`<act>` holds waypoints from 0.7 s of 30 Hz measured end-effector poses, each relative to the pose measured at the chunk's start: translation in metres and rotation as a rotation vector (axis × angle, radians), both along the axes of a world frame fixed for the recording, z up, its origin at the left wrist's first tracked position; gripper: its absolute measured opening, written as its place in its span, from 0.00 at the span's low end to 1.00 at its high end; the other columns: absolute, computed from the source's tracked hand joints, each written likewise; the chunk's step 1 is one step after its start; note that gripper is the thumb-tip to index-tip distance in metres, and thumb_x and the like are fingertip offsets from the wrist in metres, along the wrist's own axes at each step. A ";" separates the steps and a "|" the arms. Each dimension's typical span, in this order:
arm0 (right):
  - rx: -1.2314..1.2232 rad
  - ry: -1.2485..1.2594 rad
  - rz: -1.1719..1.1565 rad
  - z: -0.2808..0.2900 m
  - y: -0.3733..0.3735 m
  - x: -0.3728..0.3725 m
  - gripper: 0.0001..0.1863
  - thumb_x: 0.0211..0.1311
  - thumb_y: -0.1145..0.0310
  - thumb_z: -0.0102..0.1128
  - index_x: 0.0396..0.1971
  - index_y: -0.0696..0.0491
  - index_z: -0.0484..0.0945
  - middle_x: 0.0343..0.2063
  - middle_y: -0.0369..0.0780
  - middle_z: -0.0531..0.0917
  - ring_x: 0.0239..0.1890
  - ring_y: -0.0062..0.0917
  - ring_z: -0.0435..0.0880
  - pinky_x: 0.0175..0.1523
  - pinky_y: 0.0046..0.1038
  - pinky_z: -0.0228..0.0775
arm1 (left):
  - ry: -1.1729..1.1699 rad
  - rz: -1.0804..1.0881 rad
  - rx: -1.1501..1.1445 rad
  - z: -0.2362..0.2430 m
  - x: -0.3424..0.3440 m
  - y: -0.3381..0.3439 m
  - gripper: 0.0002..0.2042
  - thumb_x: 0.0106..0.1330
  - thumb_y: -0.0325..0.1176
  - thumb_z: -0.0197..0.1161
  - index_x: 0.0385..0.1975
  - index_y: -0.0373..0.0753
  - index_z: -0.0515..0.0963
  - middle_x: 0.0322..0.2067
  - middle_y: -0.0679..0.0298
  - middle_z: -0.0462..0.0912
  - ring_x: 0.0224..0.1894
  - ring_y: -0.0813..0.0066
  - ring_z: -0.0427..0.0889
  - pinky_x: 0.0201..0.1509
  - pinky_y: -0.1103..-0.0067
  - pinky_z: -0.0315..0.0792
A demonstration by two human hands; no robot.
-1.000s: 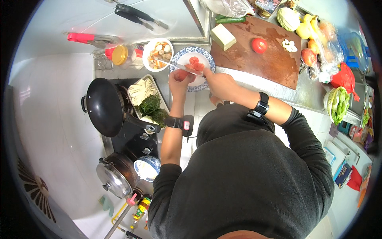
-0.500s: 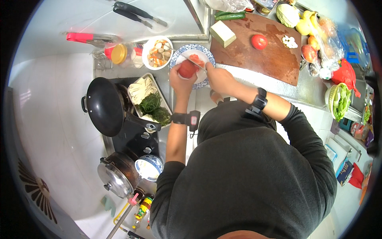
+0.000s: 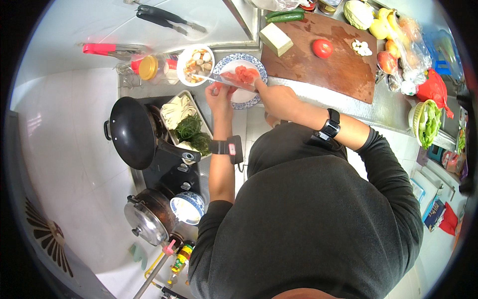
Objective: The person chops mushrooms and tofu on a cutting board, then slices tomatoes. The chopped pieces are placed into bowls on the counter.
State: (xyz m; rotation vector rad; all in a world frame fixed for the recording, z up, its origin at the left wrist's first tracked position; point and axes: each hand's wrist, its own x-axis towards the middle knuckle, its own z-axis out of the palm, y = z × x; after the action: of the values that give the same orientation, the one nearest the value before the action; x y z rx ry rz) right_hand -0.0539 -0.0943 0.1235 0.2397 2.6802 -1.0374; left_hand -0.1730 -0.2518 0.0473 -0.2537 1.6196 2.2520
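My right hand (image 3: 280, 101) grips a kitchen knife (image 3: 215, 77) by its handle, the blade pointing left across the plate. Under the blade, my left hand (image 3: 219, 102) is closed around a peeled-looking tomato (image 3: 218, 86), partly hidden by knife and fingers. Cut tomato pieces (image 3: 247, 74) lie in the blue-and-white plate (image 3: 259, 65) beneath. Just left of the plate stands a white bowl (image 3: 182, 70) of sliced sausage-like and mushroom-like pieces. A whole tomato (image 3: 322, 48) rests on the brown cutting board (image 3: 338, 74).
The board also bears a pale tofu-like block (image 3: 276, 40), cucumbers (image 3: 285, 17) and garlic cloves (image 3: 361, 48). At left, a black wok (image 3: 132, 132) sits beside a tray (image 3: 205, 119) of noodles and greens. A lidded pot (image 3: 147, 219) and a patterned bowl (image 3: 188, 208) are nearer.
The knife has swung to lie more level, its tip now further left. My left hand has shifted down and left with the tomato, and more cut pieces show in the plate.
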 end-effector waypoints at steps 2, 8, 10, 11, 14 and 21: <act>0.025 0.095 -0.008 0.000 0.000 -0.003 0.18 0.54 0.78 0.49 0.46 0.58 0.62 0.19 0.51 0.81 0.20 0.47 0.82 0.25 0.44 0.73 | -0.066 -0.056 0.070 0.003 0.006 0.003 0.16 0.61 0.19 0.60 0.45 0.36 0.63 0.44 0.49 0.76 0.42 0.60 0.82 0.45 0.67 0.82; 0.007 0.062 -0.005 -0.008 0.009 -0.006 0.19 0.53 0.77 0.52 0.46 0.58 0.63 0.22 0.51 0.82 0.27 0.49 0.83 0.30 0.46 0.73 | -0.102 -0.057 0.084 0.007 0.004 0.002 0.14 0.65 0.30 0.59 0.46 0.36 0.66 0.46 0.51 0.77 0.45 0.60 0.81 0.49 0.68 0.79; 0.012 0.046 0.022 -0.012 0.010 -0.006 0.18 0.53 0.76 0.52 0.45 0.58 0.63 0.23 0.51 0.82 0.28 0.48 0.83 0.31 0.46 0.73 | -0.245 -0.124 0.177 0.007 -0.002 -0.006 0.16 0.66 0.37 0.58 0.49 0.37 0.67 0.46 0.54 0.77 0.46 0.62 0.80 0.50 0.69 0.78; 0.010 0.043 0.027 -0.013 0.010 -0.008 0.18 0.53 0.76 0.52 0.45 0.58 0.63 0.24 0.52 0.82 0.29 0.48 0.83 0.31 0.46 0.73 | -0.313 -0.144 0.201 0.007 -0.004 -0.009 0.18 0.66 0.40 0.57 0.50 0.38 0.68 0.47 0.55 0.77 0.47 0.63 0.80 0.50 0.69 0.77; -0.016 0.045 0.002 -0.013 0.007 -0.015 0.16 0.54 0.76 0.51 0.44 0.58 0.64 0.24 0.52 0.82 0.30 0.49 0.83 0.31 0.46 0.72 | -0.460 -0.106 0.183 0.006 -0.007 -0.017 0.25 0.62 0.47 0.60 0.54 0.39 0.68 0.51 0.56 0.74 0.50 0.62 0.77 0.56 0.66 0.73; -0.129 -0.019 0.016 0.009 0.003 -0.006 0.15 0.55 0.76 0.49 0.43 0.56 0.64 0.23 0.51 0.81 0.29 0.49 0.82 0.31 0.47 0.72 | -0.468 -0.034 0.144 -0.003 -0.009 -0.013 0.21 0.66 0.45 0.56 0.55 0.42 0.69 0.52 0.59 0.74 0.52 0.66 0.74 0.57 0.67 0.71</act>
State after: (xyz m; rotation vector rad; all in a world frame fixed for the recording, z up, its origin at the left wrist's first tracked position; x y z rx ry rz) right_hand -0.0595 -0.0912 0.1329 0.2020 2.5812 -1.1912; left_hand -0.1818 -0.2652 0.0445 -0.6538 1.2034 2.0694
